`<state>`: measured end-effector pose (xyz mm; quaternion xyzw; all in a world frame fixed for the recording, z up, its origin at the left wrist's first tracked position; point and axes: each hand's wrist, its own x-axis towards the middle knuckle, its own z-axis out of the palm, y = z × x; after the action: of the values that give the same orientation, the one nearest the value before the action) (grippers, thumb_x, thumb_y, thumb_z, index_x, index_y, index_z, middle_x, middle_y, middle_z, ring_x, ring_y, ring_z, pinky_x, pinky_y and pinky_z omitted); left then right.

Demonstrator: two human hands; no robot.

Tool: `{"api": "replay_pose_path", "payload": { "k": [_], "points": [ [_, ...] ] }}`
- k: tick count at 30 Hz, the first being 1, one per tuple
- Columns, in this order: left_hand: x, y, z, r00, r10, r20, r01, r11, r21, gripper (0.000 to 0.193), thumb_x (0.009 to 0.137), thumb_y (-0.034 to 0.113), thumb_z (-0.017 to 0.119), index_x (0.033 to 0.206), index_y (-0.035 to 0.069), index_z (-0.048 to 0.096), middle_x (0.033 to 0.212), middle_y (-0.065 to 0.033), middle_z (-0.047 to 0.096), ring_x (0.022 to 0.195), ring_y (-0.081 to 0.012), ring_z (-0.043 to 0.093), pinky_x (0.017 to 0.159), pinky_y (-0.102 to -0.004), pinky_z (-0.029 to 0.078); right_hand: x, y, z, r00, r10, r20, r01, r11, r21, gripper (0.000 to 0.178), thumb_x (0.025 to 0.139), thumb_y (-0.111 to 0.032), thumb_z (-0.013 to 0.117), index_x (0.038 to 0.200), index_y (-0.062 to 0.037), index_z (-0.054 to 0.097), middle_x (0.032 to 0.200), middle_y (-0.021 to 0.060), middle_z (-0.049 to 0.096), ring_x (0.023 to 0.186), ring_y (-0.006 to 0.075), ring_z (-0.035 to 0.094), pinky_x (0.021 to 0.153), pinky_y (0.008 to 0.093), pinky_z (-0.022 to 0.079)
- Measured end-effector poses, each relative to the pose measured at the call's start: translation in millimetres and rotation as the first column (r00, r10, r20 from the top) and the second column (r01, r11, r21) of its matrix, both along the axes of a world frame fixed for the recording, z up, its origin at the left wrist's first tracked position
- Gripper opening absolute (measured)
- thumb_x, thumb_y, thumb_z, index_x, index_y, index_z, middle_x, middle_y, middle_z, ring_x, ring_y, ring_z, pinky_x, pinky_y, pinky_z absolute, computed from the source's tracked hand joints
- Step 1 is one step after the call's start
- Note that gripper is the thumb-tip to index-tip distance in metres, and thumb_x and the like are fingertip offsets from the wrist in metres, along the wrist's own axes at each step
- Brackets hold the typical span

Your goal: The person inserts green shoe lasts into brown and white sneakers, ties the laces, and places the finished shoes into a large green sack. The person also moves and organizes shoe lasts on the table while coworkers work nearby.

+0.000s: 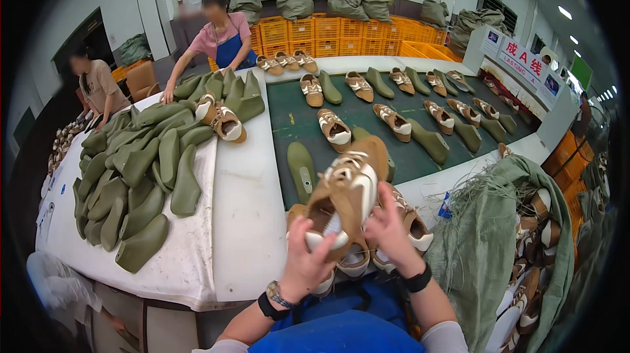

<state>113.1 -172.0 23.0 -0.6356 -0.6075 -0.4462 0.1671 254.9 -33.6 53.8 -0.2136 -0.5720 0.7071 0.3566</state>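
Note:
A brown sneaker (348, 185) with cream stripes and laces is raised in front of me, its toe pointing away. My left hand (305, 254) grips it at the heel. Beside the shoe's right side is my right hand (392, 231), its index finger stretched upward and the fingers apart; whether it touches the shoe I cannot tell. Just behind and below my hands, more brown sneakers (415, 227) stand along the near edge, partly hidden. A green shoe last (301, 172) lies on the green belt (289, 100) to the left of the held shoe.
Many green lasts (141, 169) are heaped on the white table (244, 235) at left, two sneakers (228, 123) by them. Sneakers and lasts line the belt. A green woven sack (476, 248) of shoes stands at right. Across the table, a person (226, 38) reaches into the heap; others are further left.

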Motion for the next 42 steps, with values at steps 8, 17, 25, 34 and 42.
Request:
{"api": "replay_pose_path", "payload": {
  "k": [8, 17, 25, 34, 42],
  "points": [
    [11, -6, 8, 0.805, -0.153, 0.573, 0.207, 0.978, -0.029, 0.049, 0.074, 0.014, 0.076, 0.117, 0.004, 0.053, 0.117, -0.0169, 0.048, 0.105, -0.0333, 0.052, 0.086, -0.0384, 0.047, -8, -3, -9, 0.991, -0.021, -0.132, 0.027, 0.999, 0.045, 0.087, 0.077, 0.006, 0.061, 0.147, -0.0061, 0.011, 0.139, 0.0151, 0.037, 0.126, 0.0229, 0.043, 0.103, 0.0356, 0.04],
    [-20, 13, 25, 0.97, 0.202, 0.139, -0.192, 0.978, -0.078, 0.023, 0.078, 0.008, 0.066, 0.099, 0.002, 0.059, 0.085, -0.011, 0.061, 0.074, -0.0294, 0.062, 0.061, -0.0366, 0.051, -7, -14, -9, 0.945, -0.197, 0.26, -0.006, 0.785, 0.619, 0.084, 0.072, -0.009, 0.073, 0.143, -0.0066, 0.027, 0.138, 0.0191, 0.037, 0.125, 0.0306, 0.044, 0.107, 0.0422, 0.034],
    [-5, 13, 19, 0.979, 0.203, 0.02, -0.199, 0.973, -0.113, 0.014, 0.076, 0.003, 0.066, 0.088, 0.001, 0.059, 0.073, -0.0121, 0.058, 0.065, -0.0302, 0.058, 0.057, -0.0375, 0.049, -17, -25, 5, 0.891, -0.339, 0.301, -0.146, 0.413, 0.899, 0.041, 0.07, -0.011, 0.072, 0.11, -0.0124, 0.064, 0.087, 0.0088, 0.049, 0.077, 0.0261, 0.053, 0.067, 0.038, 0.044],
    [-10, 4, 25, 0.926, 0.206, 0.316, -0.184, 0.978, -0.098, 0.029, 0.079, 0.003, 0.062, 0.108, 0.001, 0.058, 0.091, -0.0158, 0.065, 0.075, -0.0305, 0.064, 0.065, -0.0364, 0.052, -10, -14, 4, 0.956, 0.03, 0.29, -0.258, 0.554, 0.792, 0.018, 0.071, 0.006, 0.058, 0.084, -0.0053, 0.064, 0.083, 0.0102, 0.044, 0.072, 0.0244, 0.048, 0.063, 0.0308, 0.041],
    [-13, 5, 27, 0.999, 0.042, 0.024, -0.037, 0.978, -0.203, 0.044, 0.076, 0.0, 0.059, 0.118, 0.013, 0.059, 0.081, -0.0095, 0.053, 0.071, -0.0258, 0.056, 0.059, -0.0355, 0.047, -11, -14, -5, 0.999, -0.037, 0.04, -0.008, 0.613, 0.79, 0.025, 0.071, 0.01, 0.054, 0.09, -0.0045, 0.059, 0.08, 0.011, 0.045, 0.066, 0.0251, 0.048, 0.058, 0.0318, 0.04]
  ]
}}
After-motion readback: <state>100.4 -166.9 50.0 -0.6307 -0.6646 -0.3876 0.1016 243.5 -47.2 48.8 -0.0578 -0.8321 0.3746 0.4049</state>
